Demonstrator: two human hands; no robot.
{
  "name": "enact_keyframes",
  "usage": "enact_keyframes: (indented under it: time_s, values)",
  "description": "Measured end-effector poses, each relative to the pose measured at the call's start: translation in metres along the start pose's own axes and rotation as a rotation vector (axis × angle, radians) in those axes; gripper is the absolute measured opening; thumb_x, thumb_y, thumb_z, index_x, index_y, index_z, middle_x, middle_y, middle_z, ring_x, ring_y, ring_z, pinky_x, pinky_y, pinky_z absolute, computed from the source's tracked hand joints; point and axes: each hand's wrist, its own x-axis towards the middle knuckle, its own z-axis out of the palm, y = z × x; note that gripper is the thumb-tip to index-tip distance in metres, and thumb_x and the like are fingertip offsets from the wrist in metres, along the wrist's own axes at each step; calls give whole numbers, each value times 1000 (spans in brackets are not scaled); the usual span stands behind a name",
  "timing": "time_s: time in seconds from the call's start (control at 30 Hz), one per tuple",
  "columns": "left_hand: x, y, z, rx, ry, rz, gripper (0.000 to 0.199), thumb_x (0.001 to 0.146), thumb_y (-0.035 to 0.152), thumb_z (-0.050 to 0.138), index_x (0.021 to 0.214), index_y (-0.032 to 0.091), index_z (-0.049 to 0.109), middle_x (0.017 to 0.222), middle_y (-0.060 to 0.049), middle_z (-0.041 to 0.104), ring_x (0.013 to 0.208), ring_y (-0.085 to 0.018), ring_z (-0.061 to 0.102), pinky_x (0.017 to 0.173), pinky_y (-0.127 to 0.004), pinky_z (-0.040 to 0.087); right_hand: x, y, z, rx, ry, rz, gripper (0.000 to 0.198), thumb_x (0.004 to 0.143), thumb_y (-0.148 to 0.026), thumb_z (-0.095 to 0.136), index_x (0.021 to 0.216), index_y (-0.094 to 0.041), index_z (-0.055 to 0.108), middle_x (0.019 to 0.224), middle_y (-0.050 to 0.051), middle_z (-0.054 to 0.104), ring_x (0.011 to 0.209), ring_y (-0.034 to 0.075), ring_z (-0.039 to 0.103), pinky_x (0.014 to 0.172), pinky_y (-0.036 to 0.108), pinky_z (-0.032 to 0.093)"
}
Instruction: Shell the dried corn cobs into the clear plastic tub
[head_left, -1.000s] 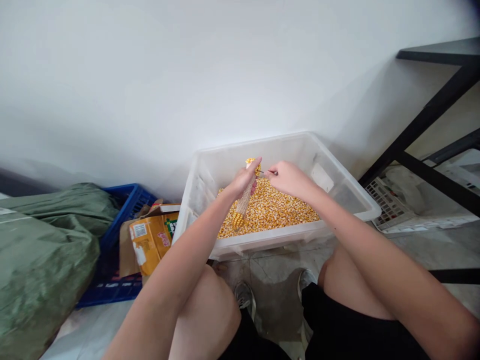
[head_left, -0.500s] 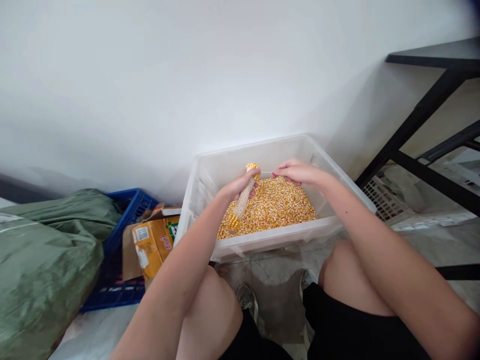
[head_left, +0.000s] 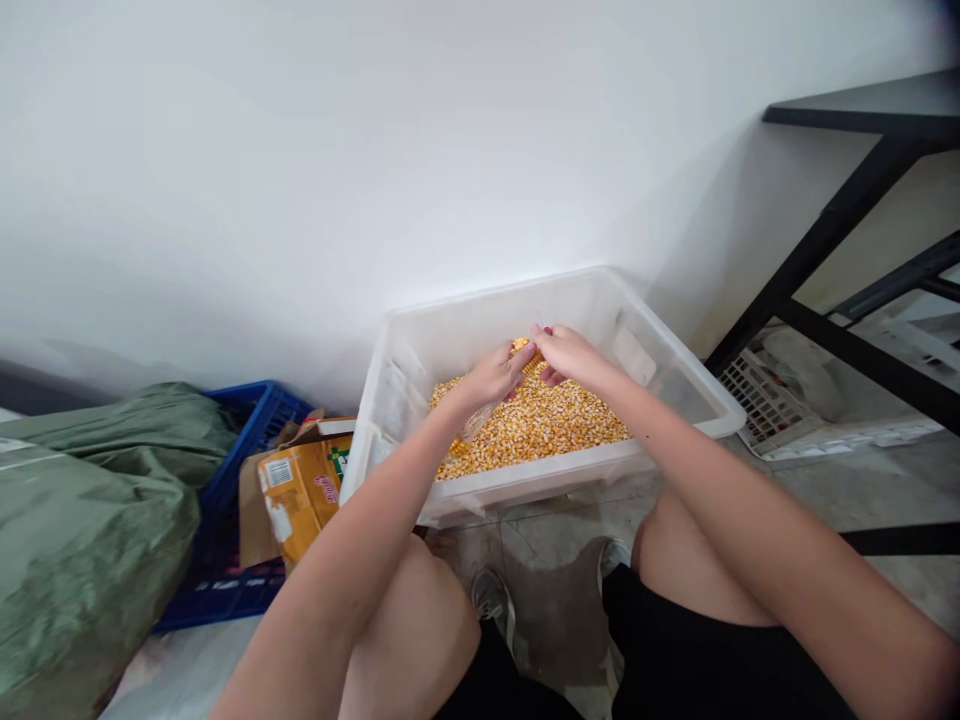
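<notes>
My left hand [head_left: 496, 376] is wrapped around a corn cob [head_left: 475, 424] over the near part of a translucent plastic bin [head_left: 525, 478]. The cob's bare pale middle and lower tip lie mostly behind my hand and forearm; yellow kernels show at its upper end. My right hand [head_left: 564, 354] is closed at that upper end, its fingertips close against my left thumb. A thin pale rod seen in its fingers a moment ago is now hidden. Beneath both hands, loose corn kernels [head_left: 559, 425] cover the bin's floor.
At left stand a blue crate [head_left: 225, 600], a green sack [head_left: 82, 560] and an orange printed carton [head_left: 300, 495]. A black-framed table [head_left: 825, 220] is on the right, with a white slatted basket [head_left: 765, 405] beneath. The white wall [head_left: 450, 150] rises behind the bin.
My right hand has moved left, from apart to against the cob's upper end. The cob has shifted slightly right and is more covered by my left hand.
</notes>
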Motion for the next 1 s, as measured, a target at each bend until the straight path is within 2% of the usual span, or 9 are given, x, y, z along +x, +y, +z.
enact_keyframes:
  time_s: [0.13,0.27,0.4,0.5,0.67,0.8,0.9,0.97,1.0]
  values:
    - [-4,0,2,242,-35,93,62,94,70,22,92,17,54,69,-3,57,48,-14,55,48,-27,42,1,2,3,46,-73,7,22,93,-39,53,98,-18,48,79,5,63,51,17,64,49,37,59]
    - [-2,2,3,509,9,223,65,98,63,15,93,15,59,72,-8,63,63,-19,61,66,-32,46,1,4,-3,251,-174,63,5,91,-22,54,91,-18,52,71,0,58,56,14,60,59,39,62]
    - [-1,4,4,625,14,274,66,99,60,14,98,13,61,83,-13,69,74,-22,64,73,-34,46,1,5,-13,360,-284,125,7,93,-16,50,87,-16,54,70,0,57,62,13,57,69,43,63]
    - [-2,5,6,606,2,301,65,100,58,14,101,13,61,86,-13,69,76,-22,65,74,-34,46,-1,3,-21,385,-322,177,12,93,-13,50,83,-15,56,70,1,57,64,12,55,75,45,63]
    - [-4,8,8,516,-45,285,62,100,57,18,103,13,61,79,-9,67,64,-18,62,70,-31,47,-7,-2,-30,375,-365,196,12,92,-9,51,84,-14,59,71,2,58,66,12,54,83,49,61]
    - [-6,9,10,361,-90,218,60,100,56,22,112,12,61,90,-10,70,68,-18,64,70,-32,50,-9,-1,-34,350,-377,208,11,92,-9,50,91,-15,60,72,3,62,68,13,59,83,46,62]
    - [-5,4,10,190,-80,212,53,100,51,30,125,14,60,116,-13,68,99,-23,66,89,-35,50,-5,2,-35,324,-370,214,11,93,-10,49,94,-14,60,73,3,63,68,15,63,80,43,63]
    - [-2,-1,9,90,-3,213,50,99,44,37,137,15,53,135,-15,60,122,-25,57,102,-36,45,-2,4,-36,314,-368,223,10,94,-13,49,96,-14,59,73,4,64,69,16,66,76,40,63]
    - [0,-4,8,38,35,199,52,98,40,39,143,15,47,139,-15,58,124,-25,56,102,-37,45,-1,5,-37,311,-369,228,10,95,-15,49,96,-14,58,74,5,65,70,17,67,74,38,63]
